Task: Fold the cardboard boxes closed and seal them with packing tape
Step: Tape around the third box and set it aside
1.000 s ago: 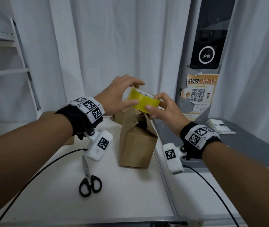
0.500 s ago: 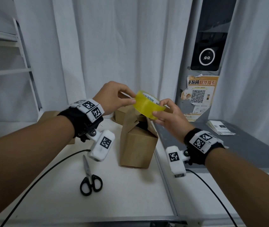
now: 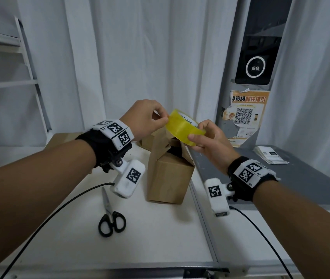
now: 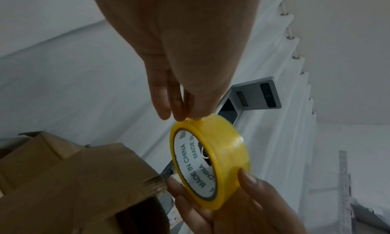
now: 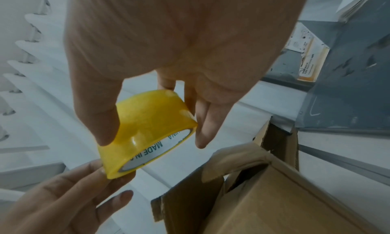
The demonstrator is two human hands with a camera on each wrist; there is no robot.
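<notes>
The left hand [image 3: 146,117] has slid from cupping the tape [image 3: 184,128] to pinching its rim above the box [image 3: 170,174]; the right hand [image 3: 210,139] grips it underneath. Probably hunting the tape's end; flaps unsealed.

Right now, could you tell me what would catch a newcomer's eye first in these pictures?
The bright yellow tape roll stands out, held up between both hands above the brown cardboard box, whose top flaps are not yet folded shut. The right hand grips the roll while the left hand pinches at its edge. Black-handled scissors lie on the white table nearer the person.
</notes>
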